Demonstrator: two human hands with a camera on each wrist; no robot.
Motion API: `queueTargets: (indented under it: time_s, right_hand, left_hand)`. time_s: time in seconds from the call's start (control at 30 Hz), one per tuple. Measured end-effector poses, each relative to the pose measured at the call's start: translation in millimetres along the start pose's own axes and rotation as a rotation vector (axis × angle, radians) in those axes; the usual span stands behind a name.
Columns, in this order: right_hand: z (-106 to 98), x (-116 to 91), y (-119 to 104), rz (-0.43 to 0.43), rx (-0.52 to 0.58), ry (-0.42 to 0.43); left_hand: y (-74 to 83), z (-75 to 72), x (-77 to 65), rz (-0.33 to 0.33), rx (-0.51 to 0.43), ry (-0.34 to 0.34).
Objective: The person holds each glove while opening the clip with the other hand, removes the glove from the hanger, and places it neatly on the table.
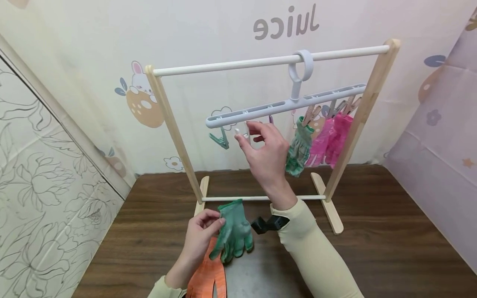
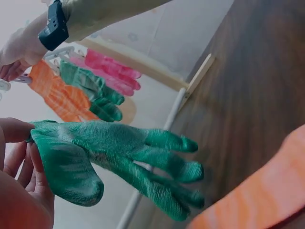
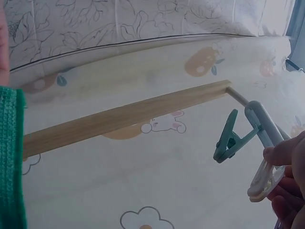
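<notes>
My left hand (image 1: 199,234) pinches a green knit glove (image 1: 234,231) near its cuff, and the glove's fingers dangle downward over the table. Up at the hanger, my right hand (image 1: 269,155) pinches a white clothespin (image 3: 259,183) between thumb and fingers. That clothespin hangs from the pale grey-blue clip hanger (image 1: 257,111). Beside it, toward the hanger's left end, a green clothespin (image 1: 223,138) hangs with nothing in it. Below my left hand an orange glove (image 1: 208,273) lies on the table.
A wooden rack with a white top rail (image 1: 223,66) carries the hanger. Clipped farther right are another green glove (image 1: 299,149) and pink gloves (image 1: 339,138). The left wrist view also shows a hanging orange glove (image 2: 62,93). The brown table (image 1: 149,231) meets a printed curtain behind.
</notes>
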State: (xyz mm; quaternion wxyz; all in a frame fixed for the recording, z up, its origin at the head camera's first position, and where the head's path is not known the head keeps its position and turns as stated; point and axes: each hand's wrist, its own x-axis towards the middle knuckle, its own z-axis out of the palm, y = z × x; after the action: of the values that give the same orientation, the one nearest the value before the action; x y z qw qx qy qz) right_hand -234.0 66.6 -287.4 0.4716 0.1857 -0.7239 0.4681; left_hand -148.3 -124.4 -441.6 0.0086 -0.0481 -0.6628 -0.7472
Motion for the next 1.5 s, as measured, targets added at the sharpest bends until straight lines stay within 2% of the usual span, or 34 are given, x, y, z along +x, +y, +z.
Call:
queueTargets:
  time_s: [0.33, 0.5, 0.7, 0.9, 1.1, 1.33, 1.5]
  right_hand:
    - [-0.1, -0.8, -1.4, 0.001, 0.018, -0.010]
    - [-1.6, -0.4, -3.0, 0.009, 0.016, -0.007]
    - [-2.7, -0.2, -2.5, 0.001, 0.011, -0.012]
    - [-2.5, -0.4, -2.3, -0.009, 0.023, -0.011]
    - [-2.4, -0.2, -1.9, -0.018, 0.015, -0.013]
    - [-3.7, -0.6, -2.7, -0.012, 0.007, -0.029]
    - [-3.9, -1.7, -3.2, 0.006, 0.013, -0.022]
  left_hand:
    - [-17.0, -4.9, -12.6, -0.201, -0.116, -0.050]
    - [-24.2, -7.5, -13.1, -0.234, -0.117, -0.051]
    - [-30.3, -11.7, -11.5, -0.256, -0.075, -0.045]
    - [-36.8, -14.1, -11.5, -0.295, -0.021, -0.106]
    - [-41.6, -11.7, -11.9, -0.260, 0.089, -0.206]
    - [-41.1, -13.9, -10.8, -0.182, 0.265, -0.245]
    - [-43.1, -19.6, -9.3, -0.103, 0.437, -0.282]
